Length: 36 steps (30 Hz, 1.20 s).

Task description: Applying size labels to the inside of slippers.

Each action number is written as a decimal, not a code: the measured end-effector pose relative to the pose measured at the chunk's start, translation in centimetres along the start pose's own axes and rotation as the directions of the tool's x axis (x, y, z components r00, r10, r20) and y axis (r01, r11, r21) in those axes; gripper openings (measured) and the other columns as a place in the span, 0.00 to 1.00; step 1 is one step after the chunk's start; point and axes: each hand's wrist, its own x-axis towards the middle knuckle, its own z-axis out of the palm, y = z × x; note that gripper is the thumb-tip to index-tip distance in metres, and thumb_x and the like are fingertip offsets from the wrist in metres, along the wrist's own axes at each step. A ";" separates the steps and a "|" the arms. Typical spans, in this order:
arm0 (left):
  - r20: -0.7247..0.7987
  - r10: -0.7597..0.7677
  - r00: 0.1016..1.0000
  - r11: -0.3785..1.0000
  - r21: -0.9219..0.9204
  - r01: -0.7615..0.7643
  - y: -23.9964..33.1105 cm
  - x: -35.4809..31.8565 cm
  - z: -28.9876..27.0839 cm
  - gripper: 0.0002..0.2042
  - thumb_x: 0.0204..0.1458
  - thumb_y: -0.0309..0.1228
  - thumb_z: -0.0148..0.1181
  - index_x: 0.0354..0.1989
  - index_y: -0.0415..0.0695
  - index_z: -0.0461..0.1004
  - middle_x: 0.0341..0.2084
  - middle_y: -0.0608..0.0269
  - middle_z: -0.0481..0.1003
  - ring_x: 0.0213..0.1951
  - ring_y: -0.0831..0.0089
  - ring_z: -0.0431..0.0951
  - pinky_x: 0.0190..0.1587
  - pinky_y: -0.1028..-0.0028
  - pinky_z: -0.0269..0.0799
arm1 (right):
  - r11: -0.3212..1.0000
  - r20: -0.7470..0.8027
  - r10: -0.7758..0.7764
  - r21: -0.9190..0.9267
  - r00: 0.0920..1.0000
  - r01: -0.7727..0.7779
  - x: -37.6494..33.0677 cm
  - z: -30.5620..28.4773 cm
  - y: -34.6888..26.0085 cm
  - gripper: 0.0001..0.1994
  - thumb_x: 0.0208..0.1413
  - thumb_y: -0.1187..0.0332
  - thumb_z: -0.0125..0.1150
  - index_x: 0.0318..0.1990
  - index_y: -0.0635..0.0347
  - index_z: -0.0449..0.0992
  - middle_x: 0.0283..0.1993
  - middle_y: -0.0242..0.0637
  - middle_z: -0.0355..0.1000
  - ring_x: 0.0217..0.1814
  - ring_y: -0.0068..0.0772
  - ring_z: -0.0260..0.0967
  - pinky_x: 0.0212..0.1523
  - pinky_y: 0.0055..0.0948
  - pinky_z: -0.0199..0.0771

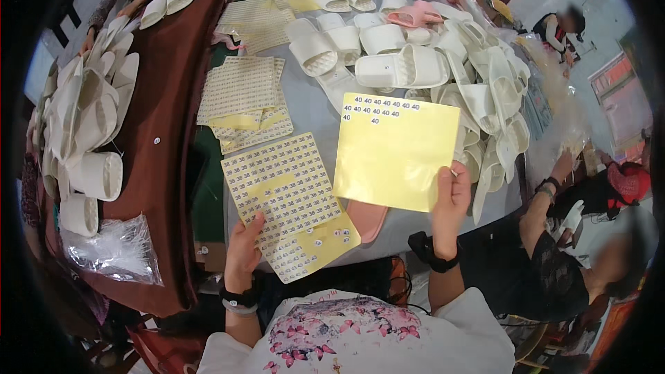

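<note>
My right hand (451,201) pinches the lower right corner of a yellow sticker sheet (395,159). That sheet is mostly bare, with small printed number stickers left along its top. In my left hand (242,249) are several overlapping sticker sheets, gripped at their left edge. The upper one (284,180) is nearly full of stickers, while a yellow sheet (339,239) below it carries only a few. A pink slipper (367,218) lies partly hidden between the sheets. Beyond my right hand spreads a heap of white slippers (402,69).
More sticker sheets (242,90) are stacked on the grey table at the far left. A brown-covered table (156,166) on the left bears white slippers (90,111) and a clear plastic bag (114,249). Other people sit around both tables; one person's arm (537,215) is close on the right.
</note>
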 end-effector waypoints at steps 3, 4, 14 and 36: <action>0.011 -0.025 1.000 0.999 -0.025 0.025 -0.3 0.1 -0.4 0.13 0.56 0.30 0.48 0.46 0.35 0.65 0.40 0.58 0.72 0.39 0.71 0.75 0.39 0.73 0.72 | 0.979 0.091 0.147 0.131 0.985 -0.158 -1.0 1.2 -2.2 0.08 0.58 0.70 0.47 0.42 0.63 0.63 0.29 0.26 0.65 0.29 0.09 0.58 0.29 0.11 0.59; -0.002 -0.016 1.000 0.999 -0.028 0.016 -0.3 0.2 -0.2 0.13 0.56 0.30 0.48 0.46 0.35 0.65 0.40 0.58 0.72 0.39 0.71 0.75 0.39 0.73 0.72 | 0.977 0.104 0.149 0.137 0.983 -0.162 -1.4 1.7 -2.1 0.08 0.58 0.70 0.47 0.42 0.63 0.63 0.29 0.26 0.65 0.29 0.09 0.58 0.29 0.11 0.59; -0.021 -0.009 1.000 0.998 -0.070 0.007 0.3 -0.6 0.9 0.20 0.58 0.43 0.43 0.47 0.37 0.65 0.39 0.61 0.73 0.38 0.76 0.75 0.38 0.76 0.72 | 0.972 0.460 0.235 -0.087 0.856 -0.220 -5.2 7.5 4.3 0.05 0.57 0.74 0.46 0.38 0.65 0.63 0.25 0.26 0.62 0.25 0.11 0.57 0.25 0.14 0.58; -0.057 0.268 0.962 0.959 0.109 -0.261 2.3 -5.5 4.3 0.12 0.55 0.30 0.50 0.46 0.36 0.67 0.37 0.64 0.72 0.37 0.82 0.71 0.38 0.81 0.67 | 0.858 0.592 -0.386 -0.051 0.707 0.511 -6.6 14.0 -2.7 0.09 0.41 0.75 0.62 0.32 0.58 0.73 0.32 0.34 0.67 0.33 0.36 0.67 0.31 0.29 0.68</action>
